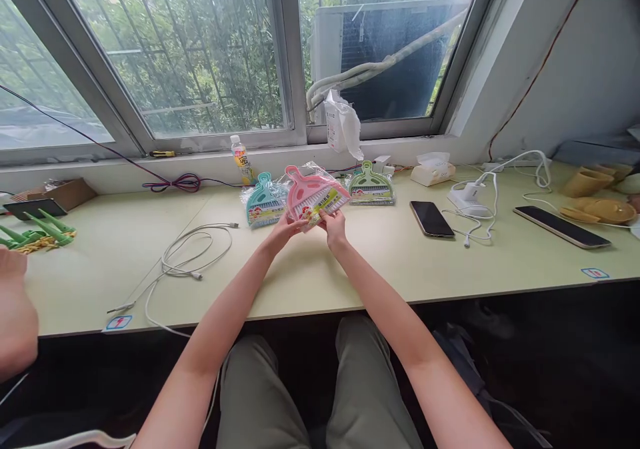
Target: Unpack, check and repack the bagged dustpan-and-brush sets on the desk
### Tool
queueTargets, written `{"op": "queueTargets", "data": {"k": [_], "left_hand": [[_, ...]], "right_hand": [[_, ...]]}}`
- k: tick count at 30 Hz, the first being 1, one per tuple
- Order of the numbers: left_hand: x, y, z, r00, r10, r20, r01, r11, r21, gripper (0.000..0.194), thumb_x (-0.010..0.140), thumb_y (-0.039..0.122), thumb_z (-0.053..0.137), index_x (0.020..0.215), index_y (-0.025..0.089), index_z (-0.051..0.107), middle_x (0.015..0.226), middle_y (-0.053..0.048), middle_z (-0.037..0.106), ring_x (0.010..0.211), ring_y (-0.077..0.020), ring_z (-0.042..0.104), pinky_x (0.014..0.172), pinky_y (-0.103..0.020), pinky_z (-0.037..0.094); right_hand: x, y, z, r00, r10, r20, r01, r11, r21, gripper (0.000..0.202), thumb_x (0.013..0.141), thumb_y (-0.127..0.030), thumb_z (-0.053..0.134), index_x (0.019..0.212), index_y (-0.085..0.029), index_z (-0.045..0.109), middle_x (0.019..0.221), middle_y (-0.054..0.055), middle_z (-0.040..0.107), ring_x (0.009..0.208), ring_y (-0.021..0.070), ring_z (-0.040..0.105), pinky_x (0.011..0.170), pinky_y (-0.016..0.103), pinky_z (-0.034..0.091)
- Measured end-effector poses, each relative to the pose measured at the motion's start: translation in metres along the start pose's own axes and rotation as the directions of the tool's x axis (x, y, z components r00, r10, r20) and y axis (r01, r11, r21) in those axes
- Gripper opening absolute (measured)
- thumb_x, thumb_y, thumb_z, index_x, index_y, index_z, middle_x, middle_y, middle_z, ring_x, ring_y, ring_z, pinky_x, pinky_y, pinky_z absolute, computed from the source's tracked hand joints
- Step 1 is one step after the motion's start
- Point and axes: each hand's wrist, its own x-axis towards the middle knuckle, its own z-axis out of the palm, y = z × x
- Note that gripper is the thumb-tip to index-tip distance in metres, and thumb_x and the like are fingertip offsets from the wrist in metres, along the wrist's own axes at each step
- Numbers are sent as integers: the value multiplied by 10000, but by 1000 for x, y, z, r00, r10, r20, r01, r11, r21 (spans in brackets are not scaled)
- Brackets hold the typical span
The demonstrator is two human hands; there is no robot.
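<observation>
One pink dustpan (310,188), in both hands (287,230) (334,226)

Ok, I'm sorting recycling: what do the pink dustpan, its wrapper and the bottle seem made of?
Pink dustpan: probably moulded plastic, smooth and evenly coloured.
Wrapper: thin, clear, glossy film, likely plastic, given its crinkles and glints.
Bottle: perhaps smooth plastic, from its capped shape; too small to confirm.

One pink plastic dustpan-and-brush set (306,186), wrapped in clear, crinkled film that glints from where I stand. Pan fan-shaped; rounded handle (292,171) points up, leaning left. White bristles (309,202) visible; yellow-green label with dark print toward the lower right. Held tilted, right side higher, over the pale yellow-green tabletop (310,282).
</observation>
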Motion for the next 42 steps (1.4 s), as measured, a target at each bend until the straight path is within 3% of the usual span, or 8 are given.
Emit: {"op": "queueTargets", "data": {"k": [4,9,13,21,30,35,38,42], "left_hand": [[3,-3,1,995,-11,-97,12,1000,8,601,627,207,781,1187,200,563,1119,-78,706,1047,-241,666,857,-349,544],[0,-1,1,1000,1,4,-1,1000,11,577,725,341,765,1240,222,535,1193,-89,680,1021,-232,681,799,-342,581],[-2,-3,6,997,20,-71,-15,998,65,613,712,384,784,1228,214,499,1123,-88,695,882,-232,716,705,-357,609],[-3,-7,15,986,141,-84,-131,984,119,621,724,416,776,1187,202,421,1130,-103,666,789,-246,728,644,-426,627],[-3,-11,19,964,249,-87,-239,964,118,539,751,442,745,1083,197,398,1046,-79,647,703,-197,711,530,-322,608],[-3,-12,18,954,292,-62,-279,946,165,527,771,456,729,1088,195,398,1022,-63,622,693,-198,711,485,-328,609],[-3,-11,17,945,315,-83,-296,937,183,501,797,442,707,1113,204,401,1043,-62,625,714,-194,714,503,-335,614],[-1,-6,13,946,303,-114,-282,945,165,526,798,464,693,1150,198,407,1032,-77,663,674,-188,710,500,-307,582]], "right_hand": [[-3,2,0,1000,-9,13,9,1000,-26,221,756,-154,704,934,-190,577,916,26,708,771,138,687,773,308,620],[-2,8,0,999,-37,-10,37,998,-54,273,724,-212,735,935,-197,561,975,47,707,835,165,697,768,320,619],[-1,12,2,998,-68,-12,66,991,-119,274,717,-255,722,926,-204,552,998,53,696,852,168,695,753,314,613],[6,3,-2,993,79,-92,-68,991,112,237,814,-320,599,1026,-223,554,1030,44,710,932,161,693,755,257,603],[14,4,-4,979,153,-137,-134,981,138,170,800,-290,589,955,-226,560,827,4,695,772,148,691,703,254,600],[14,3,-4,972,193,-132,-166,967,192,182,813,-319,630,956,-218,579,838,-3,695,717,134,671,648,239,587],[13,1,-3,979,186,-89,-161,960,230,211,798,-321,670,965,-212,604,859,8,714,744,145,681,662,250,594],[13,-2,-2,989,91,119,-115,969,218,217,746,-284,741,915,-185,647,913,42,742,823,176,706,748,287,607]]}}
